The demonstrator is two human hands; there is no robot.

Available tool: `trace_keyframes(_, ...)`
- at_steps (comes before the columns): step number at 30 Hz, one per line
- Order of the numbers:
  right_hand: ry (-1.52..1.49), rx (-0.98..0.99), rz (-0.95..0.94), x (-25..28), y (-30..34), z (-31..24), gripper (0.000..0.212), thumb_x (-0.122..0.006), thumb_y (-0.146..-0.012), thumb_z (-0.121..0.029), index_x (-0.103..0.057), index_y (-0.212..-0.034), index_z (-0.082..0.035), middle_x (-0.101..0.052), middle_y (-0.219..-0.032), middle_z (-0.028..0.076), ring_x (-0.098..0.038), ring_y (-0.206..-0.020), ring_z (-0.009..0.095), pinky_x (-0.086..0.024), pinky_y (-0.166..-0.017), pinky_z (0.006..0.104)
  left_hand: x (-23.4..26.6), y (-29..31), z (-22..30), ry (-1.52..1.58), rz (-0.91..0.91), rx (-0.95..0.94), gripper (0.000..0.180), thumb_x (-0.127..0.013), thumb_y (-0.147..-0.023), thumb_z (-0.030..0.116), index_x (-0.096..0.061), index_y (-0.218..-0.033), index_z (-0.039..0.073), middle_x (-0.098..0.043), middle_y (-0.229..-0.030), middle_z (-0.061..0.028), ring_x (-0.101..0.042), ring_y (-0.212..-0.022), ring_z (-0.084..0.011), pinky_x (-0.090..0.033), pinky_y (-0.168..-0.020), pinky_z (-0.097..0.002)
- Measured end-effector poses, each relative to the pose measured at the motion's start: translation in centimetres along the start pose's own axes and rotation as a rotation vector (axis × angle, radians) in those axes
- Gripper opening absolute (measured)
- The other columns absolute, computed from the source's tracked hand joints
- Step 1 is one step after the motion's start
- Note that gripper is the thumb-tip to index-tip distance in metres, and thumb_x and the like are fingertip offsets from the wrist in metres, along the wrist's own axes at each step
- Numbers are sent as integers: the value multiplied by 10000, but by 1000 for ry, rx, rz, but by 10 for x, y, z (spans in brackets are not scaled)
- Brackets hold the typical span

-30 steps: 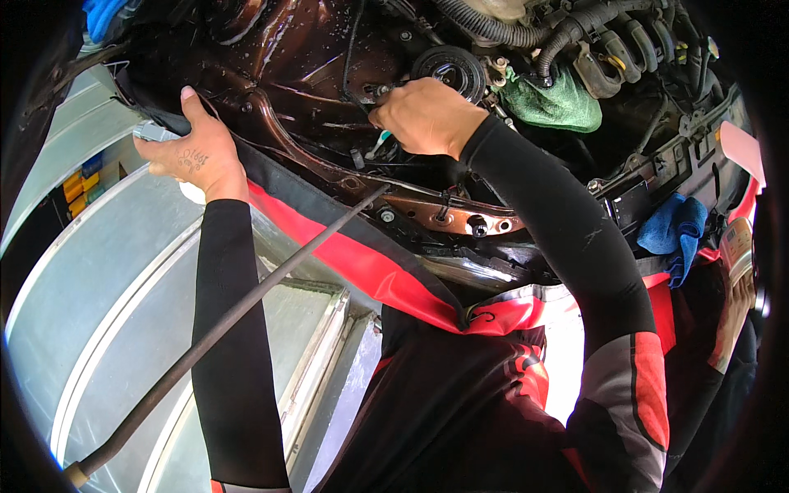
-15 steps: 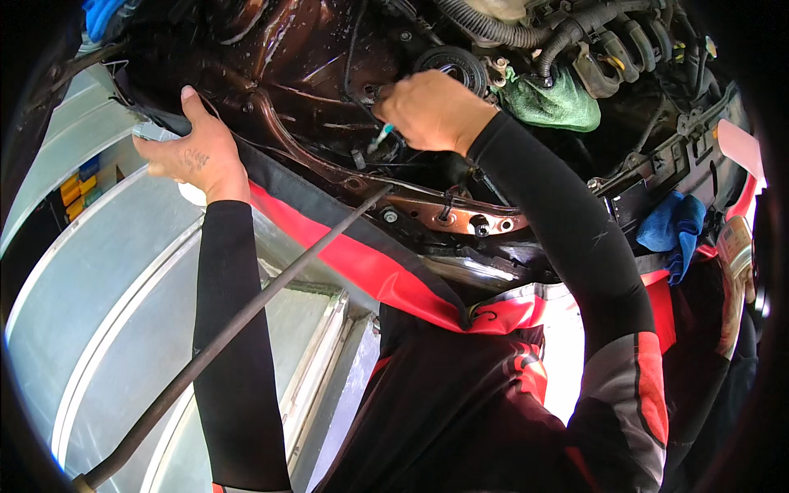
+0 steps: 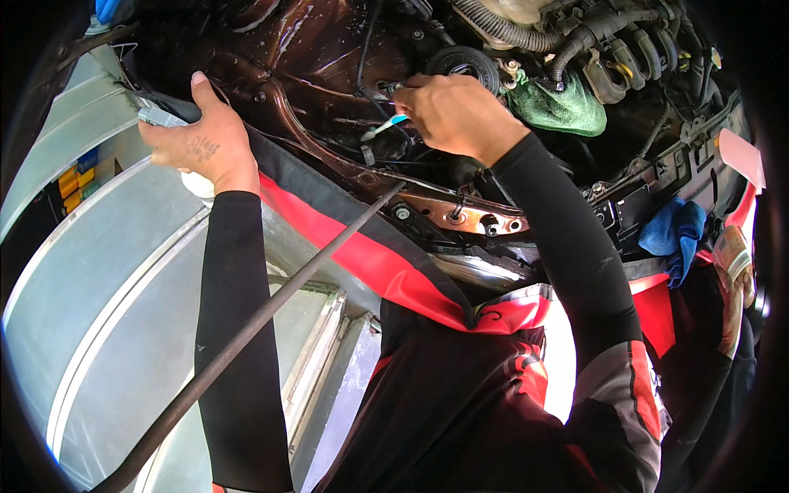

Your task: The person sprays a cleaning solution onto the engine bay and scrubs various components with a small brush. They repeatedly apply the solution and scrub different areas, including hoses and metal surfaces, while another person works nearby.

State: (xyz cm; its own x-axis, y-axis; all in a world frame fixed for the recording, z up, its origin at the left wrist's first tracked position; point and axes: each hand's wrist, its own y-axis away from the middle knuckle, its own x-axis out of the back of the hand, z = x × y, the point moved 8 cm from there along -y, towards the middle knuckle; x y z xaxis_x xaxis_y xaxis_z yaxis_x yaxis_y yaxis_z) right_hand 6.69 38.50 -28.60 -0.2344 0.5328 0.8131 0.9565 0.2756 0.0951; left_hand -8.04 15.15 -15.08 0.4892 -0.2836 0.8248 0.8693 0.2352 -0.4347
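My right hand [image 3: 460, 115] reaches into the engine bay, its fingers closed around the handle of a white and teal toothbrush [image 3: 398, 120]. The brush's head points left and down, close to the dark brown painted inner panel [image 3: 320, 90]; whether the bristles touch it I cannot tell. Over the red and black fender cover [image 3: 353, 251], at the left edge of the bay, my left hand [image 3: 201, 148] is wrapped around a white container with a pale grey top [image 3: 162, 118]. My palm hides most of that container, and its thumb points up.
A metal prop rod [image 3: 271, 308] slants across in front of my left forearm. Beside the hoses [image 3: 567, 53] a green cloth [image 3: 559, 105] is tucked in; a blue cloth [image 3: 672, 230] lies on the right edge. At far right shows another person's hand [image 3: 731, 271] with a brush-like thing.
My right hand has turned a little, and the toothbrush now lies flatter with more of its head showing. The whole view has shifted slightly. My left hand keeps its hold.
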Motion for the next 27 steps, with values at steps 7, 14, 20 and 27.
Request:
trace_keyframes(7,47,-103,-32,14,4,6,236,-636,-946,-146,-750,-1148,-102,-779,-1082,148,-764,-883,378,-609,-766,482,0,1,-1,-3,-19,16,1084,-804,-933,523,-248,-1617,-107,-385,-1420,-380,-483,-1300,-483,-427,-1124,-551)
trace_keyframes(14,8,-6,52,11,8,-6,332,-631,-920,-136,-740,-1232,-107,-779,-1057,139,-766,-886,366,-615,-773,469,-3,0,-2,-12,-23,24,1107,-805,-927,538,-233,-1620,-108,-380,-1424,-379,-483,-1299,-492,-432,-1123,-549)
trace_keyframes(20,-94,92,173,17,5,-11,275,-683,-864,-165,-755,-1106,-57,-785,-984,150,-770,-937,372,-616,-793,472,-1,-1,-1,-31,-5,-2,1109,-807,-923,538,-235,-1621,-106,-376,-1423,-389,-495,-1288,-500,-446,-1111,-550)
trace_keyframes(27,20,-106,87,13,7,7,295,-707,-861,-198,-777,-1138,-122,-790,-975,133,-777,-932,350,-619,-778,462,-1,-1,-1,-53,-1,-2,1099,-806,-927,533,-242,-1611,-116,-393,-1410,-400,-494,-1298,-494,-472,-1081,-553)
